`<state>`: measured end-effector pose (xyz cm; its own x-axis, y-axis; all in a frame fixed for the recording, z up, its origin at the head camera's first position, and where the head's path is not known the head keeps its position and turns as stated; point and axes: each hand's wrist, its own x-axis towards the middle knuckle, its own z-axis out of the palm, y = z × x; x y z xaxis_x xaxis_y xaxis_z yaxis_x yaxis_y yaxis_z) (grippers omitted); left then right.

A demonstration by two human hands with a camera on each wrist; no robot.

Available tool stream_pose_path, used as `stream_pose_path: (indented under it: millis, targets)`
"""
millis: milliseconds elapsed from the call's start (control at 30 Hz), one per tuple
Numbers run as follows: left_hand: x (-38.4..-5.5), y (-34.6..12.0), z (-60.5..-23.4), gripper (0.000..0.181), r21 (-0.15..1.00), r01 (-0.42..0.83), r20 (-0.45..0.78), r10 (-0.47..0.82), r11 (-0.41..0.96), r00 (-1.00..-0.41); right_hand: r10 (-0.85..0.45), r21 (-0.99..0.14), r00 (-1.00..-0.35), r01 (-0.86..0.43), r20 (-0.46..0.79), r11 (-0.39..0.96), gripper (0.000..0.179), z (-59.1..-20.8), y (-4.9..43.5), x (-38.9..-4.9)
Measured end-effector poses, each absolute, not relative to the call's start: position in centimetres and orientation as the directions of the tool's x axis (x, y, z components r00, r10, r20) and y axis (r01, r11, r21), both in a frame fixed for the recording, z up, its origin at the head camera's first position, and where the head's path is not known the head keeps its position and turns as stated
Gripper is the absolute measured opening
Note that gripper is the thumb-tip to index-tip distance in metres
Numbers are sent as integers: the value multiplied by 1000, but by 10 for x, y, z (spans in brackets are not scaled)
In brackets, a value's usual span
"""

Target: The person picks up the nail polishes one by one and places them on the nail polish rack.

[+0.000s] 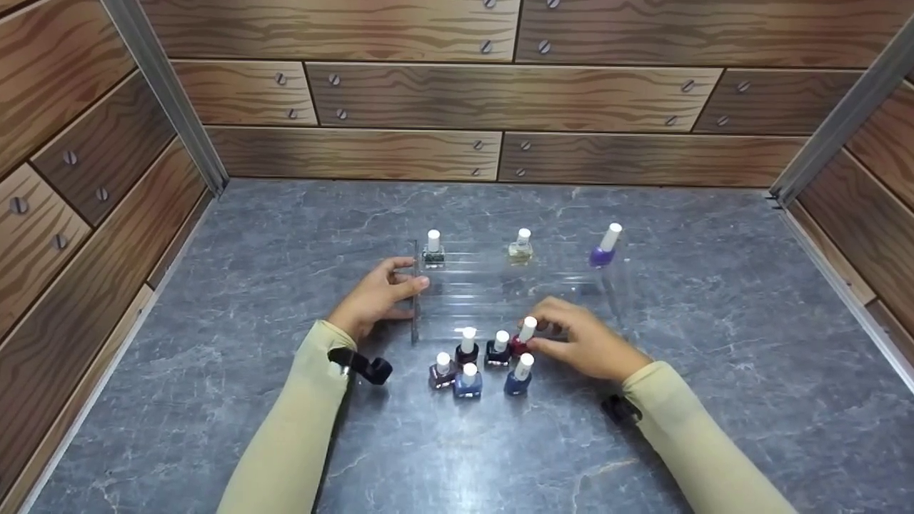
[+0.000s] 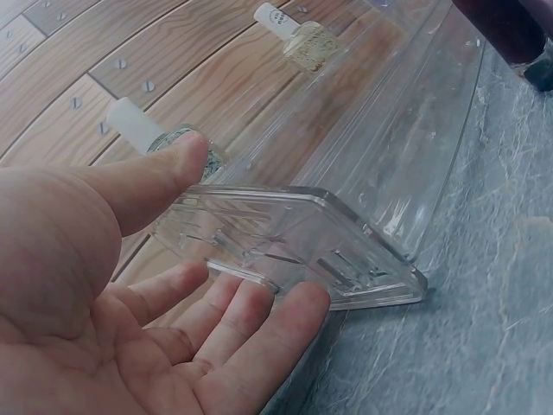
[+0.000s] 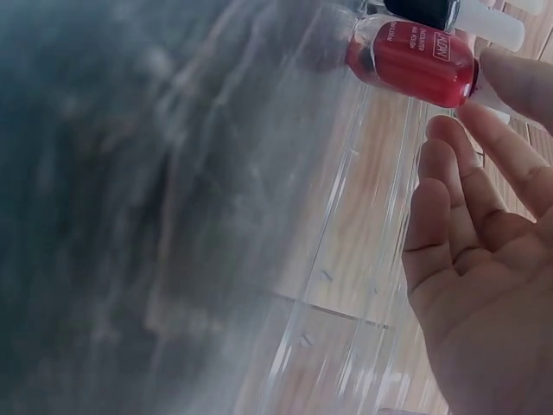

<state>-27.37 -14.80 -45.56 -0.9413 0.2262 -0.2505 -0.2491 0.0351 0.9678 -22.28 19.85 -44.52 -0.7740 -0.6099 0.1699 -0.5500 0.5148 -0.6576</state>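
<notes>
My left hand (image 1: 378, 293) holds the left side panel of a clear plastic stepped rack (image 1: 464, 303), thumb over the edge and fingers against the outer face (image 2: 285, 242). With thumb and fingertips, my right hand (image 1: 582, 339) pinches a red nail polish bottle (image 3: 419, 60) by its white cap, at the front of the rack. Beside it stands a black nail polish bottle (image 1: 498, 350). On the rack's top step are a dark glittery bottle (image 1: 433, 251), a pale gold glitter bottle (image 2: 311, 45) and a tilted purple bottle (image 1: 603, 251).
Close in front of the rack stand a very dark bottle (image 1: 467, 350), a dark purple bottle (image 1: 443, 373), a blue bottle (image 1: 468, 384) and a deeper blue bottle (image 1: 519, 380). Wood-patterned walls (image 1: 428, 93) enclose the grey marbled table (image 1: 285, 214).
</notes>
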Motion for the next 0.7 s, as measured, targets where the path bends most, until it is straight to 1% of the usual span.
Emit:
stream_pose_path:
  millis: [100, 233, 367, 567, 700]
  targets:
    - [-273, -149, -454, 70, 968, -247, -250, 227, 41, -941, -613, -650, -770, -559, 177, 515, 20, -444, 198, -223]
    - [-273, -149, -453, 70, 969, -243, -247, 232, 43, -941, -622, -621, -762, -577, 178, 530, 20, -444, 198, -223]
    - [-272, -148, -453, 70, 969, -244, -247, 232, 42, -941, -630, -594, -754, -598, 187, 539, 13, -443, 200, -223]
    - [-273, -149, -455, 69, 969, -242, -248, 232, 54, -941, -644, -544, -744, -619, 177, 566, 11, -439, 208, -226]
    - [-273, -148, -454, 70, 968, -242, -251, 229, 68, -940, -654, -564, -744, -603, 141, 564, 9, -436, 212, -226]
